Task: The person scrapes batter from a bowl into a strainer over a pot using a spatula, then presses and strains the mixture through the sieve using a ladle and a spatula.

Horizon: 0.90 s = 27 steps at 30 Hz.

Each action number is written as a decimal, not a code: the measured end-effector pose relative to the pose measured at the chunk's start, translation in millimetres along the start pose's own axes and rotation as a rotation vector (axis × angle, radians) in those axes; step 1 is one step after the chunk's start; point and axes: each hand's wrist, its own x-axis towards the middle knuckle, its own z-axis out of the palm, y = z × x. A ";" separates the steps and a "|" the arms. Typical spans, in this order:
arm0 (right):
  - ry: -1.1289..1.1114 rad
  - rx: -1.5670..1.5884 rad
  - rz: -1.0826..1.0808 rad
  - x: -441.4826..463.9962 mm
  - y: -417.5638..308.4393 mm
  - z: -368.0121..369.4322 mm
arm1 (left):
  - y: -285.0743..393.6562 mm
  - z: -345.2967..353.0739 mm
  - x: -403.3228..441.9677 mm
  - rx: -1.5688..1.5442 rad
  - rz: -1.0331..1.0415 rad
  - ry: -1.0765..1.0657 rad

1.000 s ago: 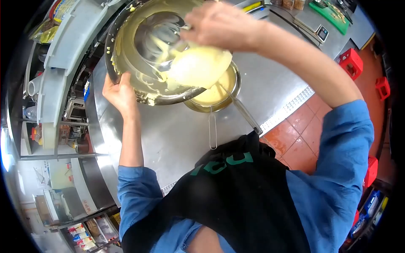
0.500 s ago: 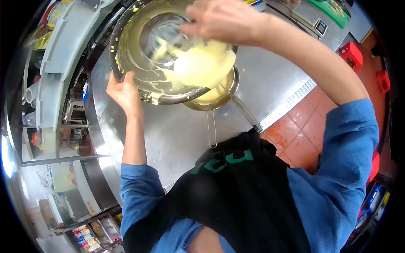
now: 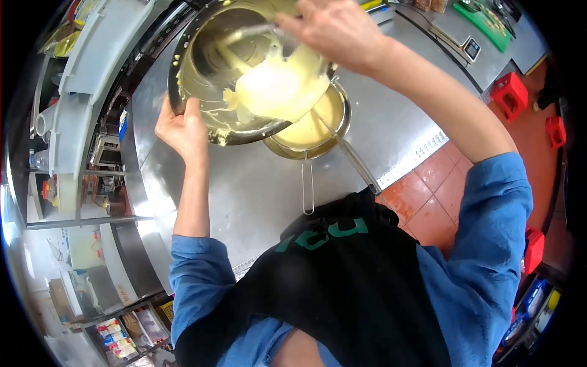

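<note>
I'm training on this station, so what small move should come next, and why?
Probably the right hand should sweep the blurred pale tool toward the low edge of the large metal bowl: the left hand holds it tilted above the smaller metal bowl, yellow mixture is massed at that edge, and streaks cling to the wall.

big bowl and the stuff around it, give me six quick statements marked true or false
1. The left hand grips the edge of the big bowl. True.
2. The right hand is resting on the apron. False: it is raised at the big bowl.
3. The big bowl is tilted, partly covering the smaller bowl in this view. True.
4. The mixture in the smaller bowl is dark brown. False: it is yellow.
5. The cutting board is green. True.
6. The red stools stand on the table. False: they are on the floor.
</note>
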 end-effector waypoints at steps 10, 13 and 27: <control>-0.242 -0.089 0.009 -12.8 -26.0 15.5 | 0.6 1.4 1.8 -0.032 0.044 0.033; -0.095 -0.130 0.160 -10.0 -2.5 5.6 | 1.9 2.8 -0.7 -0.032 0.038 0.002; -0.255 0.031 0.521 -77.7 -24.9 47.2 | 6.8 4.1 -27.0 0.323 0.290 0.006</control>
